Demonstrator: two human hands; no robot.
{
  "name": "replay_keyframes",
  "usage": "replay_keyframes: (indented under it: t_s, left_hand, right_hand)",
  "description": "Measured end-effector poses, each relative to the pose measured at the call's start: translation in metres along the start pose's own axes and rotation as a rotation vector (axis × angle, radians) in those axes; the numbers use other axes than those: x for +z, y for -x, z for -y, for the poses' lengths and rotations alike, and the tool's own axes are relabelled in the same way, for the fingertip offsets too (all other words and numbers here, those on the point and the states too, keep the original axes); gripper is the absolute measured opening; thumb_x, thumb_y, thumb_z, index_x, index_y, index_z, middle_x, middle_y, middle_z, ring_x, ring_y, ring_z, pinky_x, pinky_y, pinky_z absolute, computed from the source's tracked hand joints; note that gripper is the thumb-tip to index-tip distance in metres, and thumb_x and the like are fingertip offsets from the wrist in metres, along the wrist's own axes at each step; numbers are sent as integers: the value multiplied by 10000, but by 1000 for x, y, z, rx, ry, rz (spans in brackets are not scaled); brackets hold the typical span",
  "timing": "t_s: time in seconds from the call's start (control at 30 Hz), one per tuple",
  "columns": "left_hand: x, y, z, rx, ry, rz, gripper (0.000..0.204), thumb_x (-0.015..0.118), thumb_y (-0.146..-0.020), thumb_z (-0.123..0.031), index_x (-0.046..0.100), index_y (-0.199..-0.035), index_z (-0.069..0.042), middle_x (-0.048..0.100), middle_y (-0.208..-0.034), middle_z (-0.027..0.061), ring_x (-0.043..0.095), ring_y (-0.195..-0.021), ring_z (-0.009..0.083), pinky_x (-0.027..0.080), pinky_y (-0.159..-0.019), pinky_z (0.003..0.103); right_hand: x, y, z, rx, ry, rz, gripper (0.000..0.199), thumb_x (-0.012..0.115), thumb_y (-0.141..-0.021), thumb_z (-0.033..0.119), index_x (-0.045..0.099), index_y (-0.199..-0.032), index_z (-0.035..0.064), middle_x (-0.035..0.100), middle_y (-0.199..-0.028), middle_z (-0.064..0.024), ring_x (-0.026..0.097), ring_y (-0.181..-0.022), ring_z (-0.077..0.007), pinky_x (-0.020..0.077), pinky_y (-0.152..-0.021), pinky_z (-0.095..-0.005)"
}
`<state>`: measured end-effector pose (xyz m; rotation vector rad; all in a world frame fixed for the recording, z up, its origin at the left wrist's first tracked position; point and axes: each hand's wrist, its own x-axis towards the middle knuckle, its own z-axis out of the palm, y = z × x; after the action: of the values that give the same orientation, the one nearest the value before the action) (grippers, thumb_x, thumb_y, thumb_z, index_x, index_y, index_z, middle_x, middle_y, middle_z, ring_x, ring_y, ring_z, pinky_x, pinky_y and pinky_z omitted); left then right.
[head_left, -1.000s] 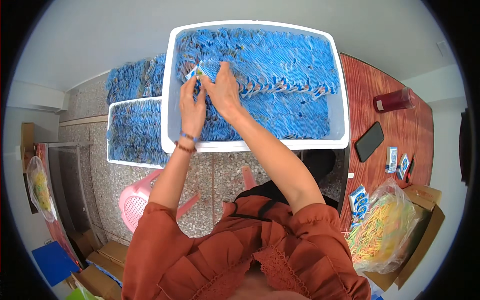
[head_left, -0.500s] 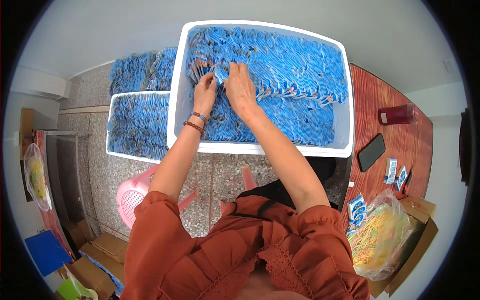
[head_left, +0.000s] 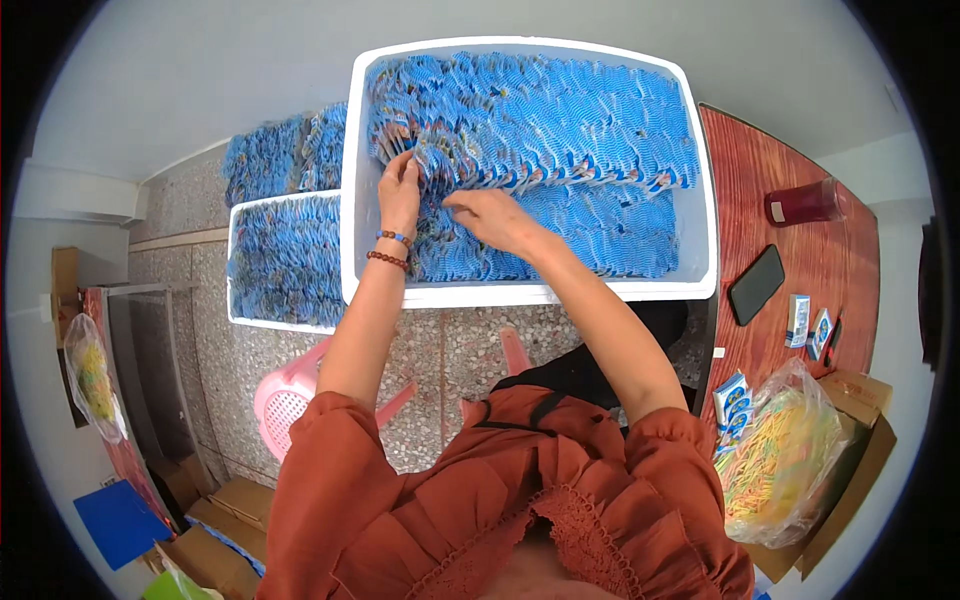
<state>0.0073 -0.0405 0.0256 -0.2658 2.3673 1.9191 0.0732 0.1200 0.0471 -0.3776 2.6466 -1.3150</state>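
Observation:
A large white foam box [head_left: 530, 292] holds dense rows of small, flat blue-and-white packets [head_left: 590, 110] standing on edge. At the left end of the middle row, my left hand [head_left: 400, 190] has its thumb and fingertips closed on the packets there; their exact grip is partly hidden. My right hand [head_left: 492, 218] hovers over the nearer row, to the right of the left hand. Its fingers reach leftward, loosely bent, and nothing shows in them. Beside the fingertips, the middle row's near edge shows several packet ends with red and white print.
Left of the box stands a second white foam box [head_left: 285, 322] of similar packets. A pink plastic stool [head_left: 290, 405] is below it. The reddish wooden table [head_left: 745, 210] at right carries a phone [head_left: 757, 285], a dark red cup [head_left: 805, 203], small boxes [head_left: 797, 320] and a bag of colourful strips [head_left: 775, 460].
My right hand has moved down and away from the row's left end, leaving the packet it handled among the others. My left hand has shifted slightly left and stays at the packets.

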Motion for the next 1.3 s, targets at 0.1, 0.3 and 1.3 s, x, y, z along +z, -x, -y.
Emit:
replay_keyframes:
  t_s: [0.1, 0.3, 1.3]
  left_hand:
    - [-1, -4, 4, 37, 77, -42, 322, 525, -949, -155, 590, -1209, 25, 633, -945, 62, 558, -817, 125, 460, -730, 281]
    - [7, -12, 15, 134, -18, 49, 381, 556, -937, -192, 557, -1248, 28, 643, -1060, 105, 586, -835, 150, 477, -750, 300]
    - [7, -8, 9, 121, -55, 30, 627, 657, -882, -362, 437, -1266, 81, 432, -1272, 216, 563, -1059, 291, 475, -893, 363]
  right_hand:
    - [18, -32, -17, -70, 24, -94, 236, 571, -882, 129, 637, -1084, 26, 671, -963, -198, 638, -926, -365, 500, -791, -412]
    - [11, -50, -20, 16, -98, -174, 230, 525, -870, 87, 646, -1051, 12, 661, -947, -226, 624, -914, -405, 491, -798, -439]
    - [-19, -42, 13, 128, 456, -541, 196, 584, -879, 238, 685, -963, 93, 662, -890, -92, 647, -780, -307, 502, -662, -420]
